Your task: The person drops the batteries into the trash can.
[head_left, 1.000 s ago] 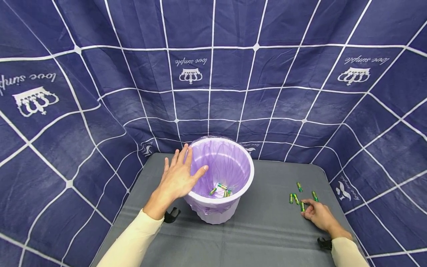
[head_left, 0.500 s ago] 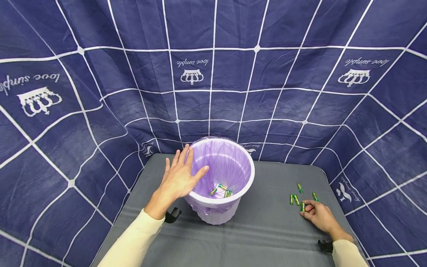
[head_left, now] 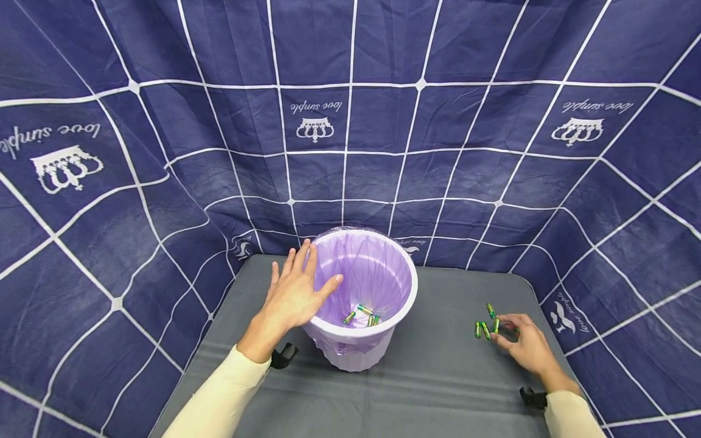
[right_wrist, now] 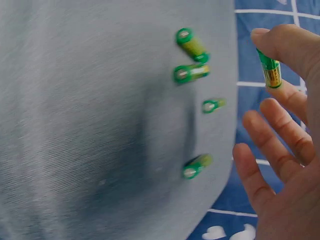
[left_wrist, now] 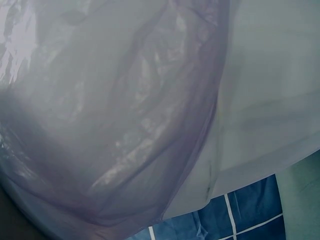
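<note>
My right hand pinches a small green-and-gold battery between thumb and forefinger, its other fingers spread, in the right wrist view. Several more batteries lie on the grey table below it; one is mostly behind the hand in the head view. To the left, my left hand rests with straight, spread fingers at the left rim of a white bin lined with a purple plastic bag. Several batteries lie at the bottom inside the bag. Bag and bin wall fill the left wrist view; the hand is hidden there.
The grey table has a rounded far right corner. A navy curtain with white grid lines and crown prints surrounds it at the back and both sides. The bin stands near the table's back edge.
My right hand has lifted the pinched battery off the table, moving slightly away from me toward the other batteries. The left hand has stayed at the bin rim.
</note>
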The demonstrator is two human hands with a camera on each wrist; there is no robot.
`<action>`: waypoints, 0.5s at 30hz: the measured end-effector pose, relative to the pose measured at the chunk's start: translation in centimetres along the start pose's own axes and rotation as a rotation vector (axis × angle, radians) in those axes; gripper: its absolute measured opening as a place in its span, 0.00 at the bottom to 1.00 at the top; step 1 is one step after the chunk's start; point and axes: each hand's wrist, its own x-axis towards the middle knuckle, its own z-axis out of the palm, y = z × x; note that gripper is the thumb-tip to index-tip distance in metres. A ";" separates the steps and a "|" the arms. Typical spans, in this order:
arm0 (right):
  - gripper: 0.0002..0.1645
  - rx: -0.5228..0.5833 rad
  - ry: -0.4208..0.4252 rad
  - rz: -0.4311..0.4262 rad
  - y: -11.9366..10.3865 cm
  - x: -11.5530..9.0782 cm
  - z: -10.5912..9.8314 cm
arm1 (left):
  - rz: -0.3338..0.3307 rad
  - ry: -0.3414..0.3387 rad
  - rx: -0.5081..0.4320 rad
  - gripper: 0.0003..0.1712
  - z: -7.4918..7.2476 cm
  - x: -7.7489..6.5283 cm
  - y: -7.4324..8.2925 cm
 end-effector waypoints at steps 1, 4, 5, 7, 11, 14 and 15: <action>0.29 -0.005 0.014 -0.006 -0.3 0.2 -0.2 | 0.001 0.000 0.002 0.63 0.0 0.0 0.0; 0.30 -0.020 0.041 -0.024 -1.1 0.8 -0.7 | 0.005 0.002 0.004 0.63 0.0 0.0 0.0; 0.30 -0.026 0.048 -0.033 -1.3 1.0 -0.8 | 0.006 0.003 0.003 0.62 0.0 0.0 0.1; 0.30 -0.029 0.056 -0.047 -1.9 1.4 -1.1 | 0.007 0.002 -0.001 0.63 0.0 0.1 0.0; 0.30 -0.026 0.075 -0.084 -3.1 2.2 -1.6 | 0.003 -0.004 -0.009 0.63 0.0 0.0 0.0; 0.30 -0.019 0.082 -0.102 -3.9 2.8 -2.0 | 0.003 -0.003 -0.011 0.63 0.0 0.0 -0.1; 0.30 -0.018 0.083 -0.107 -4.2 3.0 -2.1 | 0.005 -0.001 -0.012 0.63 0.0 0.0 -0.1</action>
